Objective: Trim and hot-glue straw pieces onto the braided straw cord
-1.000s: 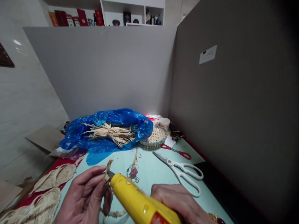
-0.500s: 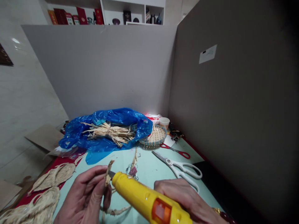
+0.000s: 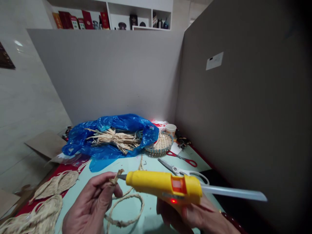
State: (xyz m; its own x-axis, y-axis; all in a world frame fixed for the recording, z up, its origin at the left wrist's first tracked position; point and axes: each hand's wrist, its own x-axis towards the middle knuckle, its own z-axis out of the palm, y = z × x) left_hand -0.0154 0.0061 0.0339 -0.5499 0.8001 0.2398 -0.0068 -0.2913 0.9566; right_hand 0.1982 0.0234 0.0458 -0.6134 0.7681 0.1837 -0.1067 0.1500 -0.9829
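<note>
Between its thumb and fingers, my left hand (image 3: 91, 203) pinches the end of a braided straw cord (image 3: 133, 222), where a dry brown husk tip (image 3: 118, 176) sticks up. The rest of the cord hangs below in a loop over the table. My right hand (image 3: 192, 214) is wrapped round the handle of a yellow hot glue gun (image 3: 153, 183). A clear glue stick (image 3: 234, 191) juts from its back end, and a small red light glows on its side. The gun lies nearly level, its dark nozzle at the husk tip; whether they touch I cannot tell.
A blue plastic bag (image 3: 83, 138) holds a straw bundle (image 3: 115, 138). Beside it are a woven basket (image 3: 161, 144) and a paper cup (image 3: 171, 129). Red scissors (image 3: 181, 158) and white scissors (image 3: 179, 170) lie right of centre. Woven straw soles (image 3: 57, 185) lie at left; grey partitions (image 3: 122, 71) enclose the table.
My right hand has turned the glue gun from a slant to nearly level, bringing its glue stick into view. The nozzle has shifted slightly right and up, and the cord's loop shows more.
</note>
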